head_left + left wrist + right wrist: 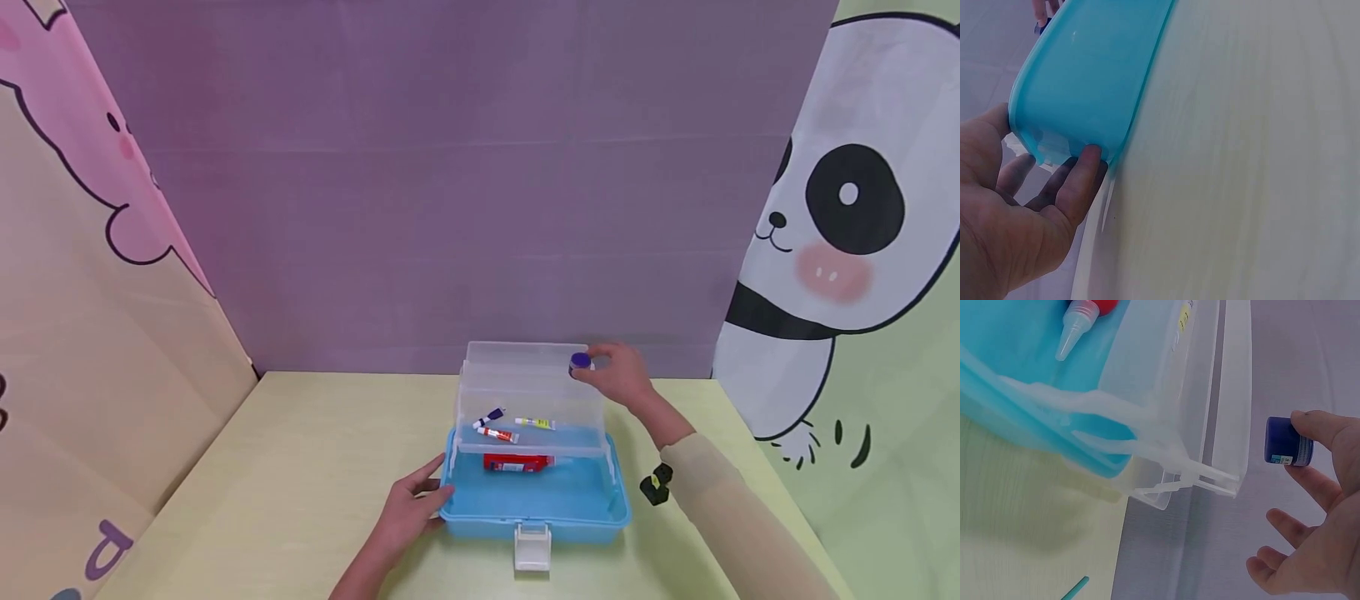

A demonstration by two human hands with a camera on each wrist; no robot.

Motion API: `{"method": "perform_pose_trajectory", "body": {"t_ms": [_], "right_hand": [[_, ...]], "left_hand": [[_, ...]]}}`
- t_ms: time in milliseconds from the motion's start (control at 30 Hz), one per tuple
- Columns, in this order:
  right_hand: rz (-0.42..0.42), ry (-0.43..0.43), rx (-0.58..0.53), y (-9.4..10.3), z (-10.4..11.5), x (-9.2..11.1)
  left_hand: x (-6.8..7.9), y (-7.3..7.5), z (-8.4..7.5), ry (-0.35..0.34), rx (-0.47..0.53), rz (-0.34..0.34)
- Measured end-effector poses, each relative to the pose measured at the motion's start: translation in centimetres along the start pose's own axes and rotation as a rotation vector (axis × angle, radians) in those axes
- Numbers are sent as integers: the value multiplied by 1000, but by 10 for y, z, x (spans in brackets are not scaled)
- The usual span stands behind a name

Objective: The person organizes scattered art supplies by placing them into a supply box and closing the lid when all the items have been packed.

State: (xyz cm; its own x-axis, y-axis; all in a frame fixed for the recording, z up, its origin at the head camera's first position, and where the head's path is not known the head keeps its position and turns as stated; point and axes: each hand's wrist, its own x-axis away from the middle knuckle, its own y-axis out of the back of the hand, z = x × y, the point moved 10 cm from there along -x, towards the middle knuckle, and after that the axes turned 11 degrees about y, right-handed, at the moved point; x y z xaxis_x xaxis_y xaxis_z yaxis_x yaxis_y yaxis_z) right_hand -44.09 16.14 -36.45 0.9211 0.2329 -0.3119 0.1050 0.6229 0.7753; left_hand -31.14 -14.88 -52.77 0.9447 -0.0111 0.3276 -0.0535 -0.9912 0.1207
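My right hand pinches a small dark blue jar between thumb and finger, its other fingers loosely bent. It holds the jar over the right part of the raised translucent tray section of a storage box. My left hand grips the left end of the box's blue base, thumb and fingers on the wall in the left wrist view. Three small paint tubes lie in the tray: dark blue, orange-red and yellow. In the base lies a red bottle with a clear pointed nozzle.
A white latch hangs at the front of the base. The box stands on a pale wooden table, against a purple backdrop. Side panels carry a pink cartoon figure at left and a panda at right.
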Motion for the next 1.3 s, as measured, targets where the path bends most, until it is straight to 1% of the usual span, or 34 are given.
{"method": "perform_pose_trajectory", "body": {"t_ms": [200, 367, 400, 533, 600, 633, 700, 800, 967, 1133, 1200, 1300], "right_hand": [[-1, 2, -5, 3, -3, 1], [4, -24, -22, 4, -6, 1], [7, -22, -20, 4, -6, 1], [20, -7, -40, 3, -9, 0], [25, -6, -60, 3, -13, 1], [29, -11, -71, 2, -16, 1], [32, -20, -86, 1, -20, 3], [49, -29, -108, 2, -23, 7], [62, -6, -103, 6, -27, 12], [66, 34, -68, 8, -33, 20], [67, 56, -51, 9, -35, 25], [71, 58, -23, 11, -43, 34]], "left_hand": [[-1, -1, -3, 0, -4, -1], [-2, -3, -4, 0, -7, 7], [1, -4, -7, -2, -5, 11], [0, -5, -9, -14, -5, 17], [0, -5, -7, -12, -17, 12], [-2, -4, -3, -9, -26, 7], [-1, -3, -1, 2, -43, -4], [0, -2, 1, 9, -44, -8], [0, -2, 0, 10, -36, -4], [-1, -1, 1, 16, -32, 0], [-2, -1, 1, 15, -27, 1], [-2, -1, 0, 14, -27, 8]]}}
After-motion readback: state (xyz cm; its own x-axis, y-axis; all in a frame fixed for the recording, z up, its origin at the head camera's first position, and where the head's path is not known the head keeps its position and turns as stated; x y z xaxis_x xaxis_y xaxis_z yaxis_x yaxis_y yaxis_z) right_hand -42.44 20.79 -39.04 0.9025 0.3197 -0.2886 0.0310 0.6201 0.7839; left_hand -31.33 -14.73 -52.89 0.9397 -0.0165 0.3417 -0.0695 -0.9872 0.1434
